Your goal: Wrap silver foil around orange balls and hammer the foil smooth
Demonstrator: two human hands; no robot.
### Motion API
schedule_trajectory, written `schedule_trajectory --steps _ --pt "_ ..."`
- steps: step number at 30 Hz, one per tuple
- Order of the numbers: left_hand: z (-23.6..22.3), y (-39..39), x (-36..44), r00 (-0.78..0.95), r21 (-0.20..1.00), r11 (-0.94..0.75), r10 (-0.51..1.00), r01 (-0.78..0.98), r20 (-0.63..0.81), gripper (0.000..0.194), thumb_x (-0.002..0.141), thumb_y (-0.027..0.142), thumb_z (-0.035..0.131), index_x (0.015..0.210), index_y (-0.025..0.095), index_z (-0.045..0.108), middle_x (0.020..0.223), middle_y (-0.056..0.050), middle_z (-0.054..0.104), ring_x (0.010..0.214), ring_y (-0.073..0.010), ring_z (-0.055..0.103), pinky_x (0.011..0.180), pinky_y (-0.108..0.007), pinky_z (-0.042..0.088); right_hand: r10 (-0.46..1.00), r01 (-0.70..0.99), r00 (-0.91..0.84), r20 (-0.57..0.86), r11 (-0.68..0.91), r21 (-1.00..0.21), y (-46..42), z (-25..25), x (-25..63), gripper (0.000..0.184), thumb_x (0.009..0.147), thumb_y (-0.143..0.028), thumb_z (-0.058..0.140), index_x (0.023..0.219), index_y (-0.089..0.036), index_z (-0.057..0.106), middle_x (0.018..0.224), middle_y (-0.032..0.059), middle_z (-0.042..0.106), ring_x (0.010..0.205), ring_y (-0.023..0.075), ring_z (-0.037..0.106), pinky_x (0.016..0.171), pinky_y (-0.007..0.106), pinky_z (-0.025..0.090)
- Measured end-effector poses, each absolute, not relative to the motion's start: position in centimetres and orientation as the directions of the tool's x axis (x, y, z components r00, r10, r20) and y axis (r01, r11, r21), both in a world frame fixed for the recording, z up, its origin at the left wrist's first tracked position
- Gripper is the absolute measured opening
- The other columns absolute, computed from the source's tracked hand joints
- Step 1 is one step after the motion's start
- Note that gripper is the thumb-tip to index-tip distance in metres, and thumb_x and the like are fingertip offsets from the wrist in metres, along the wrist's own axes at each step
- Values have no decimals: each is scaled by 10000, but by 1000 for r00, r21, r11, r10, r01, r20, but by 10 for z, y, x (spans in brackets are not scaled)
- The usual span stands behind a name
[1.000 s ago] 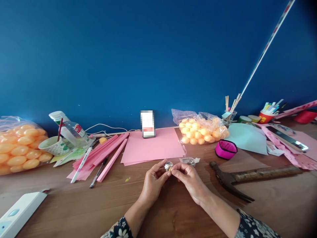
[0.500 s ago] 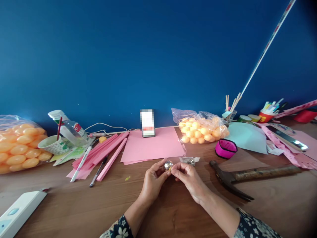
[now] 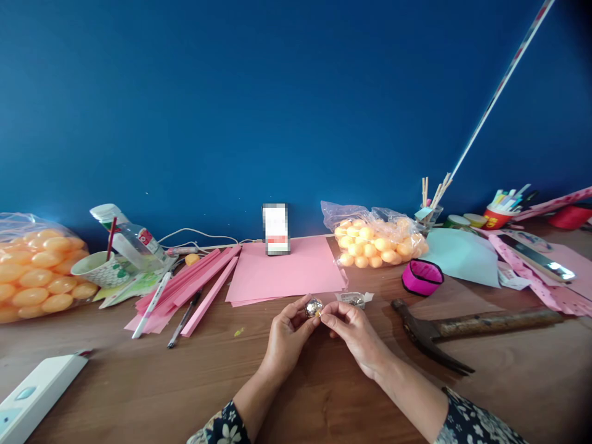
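Note:
A small shiny ball (image 3: 314, 307), mostly silver with a bit of yellow at its lower edge, is pinched between the thumb and fingers of my left hand (image 3: 287, 330). Close against its right side, the thumb and forefinger of my right hand (image 3: 354, 333) press together; whatever sits in that pinch is too small to name. Just behind my right hand lies a small clear tray (image 3: 357, 300) holding tiny silvery pieces, partly covered by my fingers.
Pink paper sheets (image 3: 287, 271) lie behind my hands, with a phone (image 3: 276, 229) propped on them. A claw hammer (image 3: 462, 330) and magenta band (image 3: 422, 277) are at right. Bags of orange balls (image 3: 370, 243) flank the table. Pink strips (image 3: 194, 277) and pens lie left.
Almost nothing differs. The ball and the fingertips of both hands have shifted very slightly; the grip of each hand looks the same.

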State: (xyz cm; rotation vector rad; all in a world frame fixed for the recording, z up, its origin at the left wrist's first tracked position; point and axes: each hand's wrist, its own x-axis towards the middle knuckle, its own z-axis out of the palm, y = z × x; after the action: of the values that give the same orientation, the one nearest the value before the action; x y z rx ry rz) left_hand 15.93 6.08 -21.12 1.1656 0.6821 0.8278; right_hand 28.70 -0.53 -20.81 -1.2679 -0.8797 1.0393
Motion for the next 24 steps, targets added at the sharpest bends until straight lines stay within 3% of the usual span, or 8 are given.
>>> schedule_trajectory --steps 24 --pt "-212 61 159 526 965 159 850 -210 -26 479 647 199 709 1098 121 569 982 -106 700 911 -221 647 835 -339 500 945 -149 319 -74 -27 -988 -6 -207 285 225 729 -381 647 744 -158 627 729 11 598 694 124 527 656 255 454"
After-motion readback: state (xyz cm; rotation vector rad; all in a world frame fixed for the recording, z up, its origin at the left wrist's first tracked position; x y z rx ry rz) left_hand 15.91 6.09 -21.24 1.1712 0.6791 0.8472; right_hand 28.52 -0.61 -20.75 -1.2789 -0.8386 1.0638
